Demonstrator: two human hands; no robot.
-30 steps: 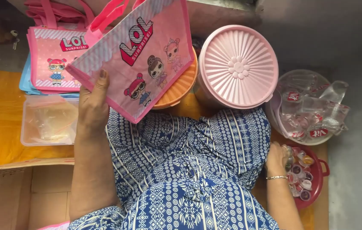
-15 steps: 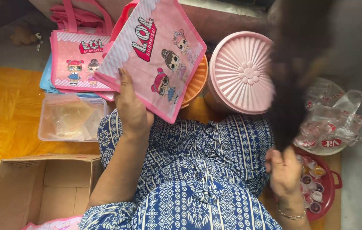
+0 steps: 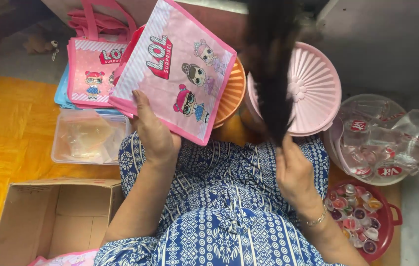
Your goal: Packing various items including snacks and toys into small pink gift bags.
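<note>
My left hand [image 3: 152,129] grips a pink gift bag with cartoon doll pictures [image 3: 177,74] by its lower edge and holds it tilted above my lap. A lock of dark hair [image 3: 271,69] hangs down through the middle of the view. My right hand [image 3: 295,173] is raised at the end of that lock, fingers touching it. It wears a thin bracelet on the wrist. Both arms rest over a blue and white patterned dress [image 3: 219,207].
More pink gift bags [image 3: 93,69] lie stacked at the back left. A clear plastic box [image 3: 88,138], an open cardboard box [image 3: 47,221], an orange bowl [image 3: 231,91], a pink ribbed lid [image 3: 313,86], a clear tub of wrapped cups [image 3: 382,140] and a red pot of jelly cups [image 3: 362,219] surround me.
My right hand rose from the red pot up to the hanging hair. The hair swung into view. My left hand kept the pink bag and shifted it slightly right.
</note>
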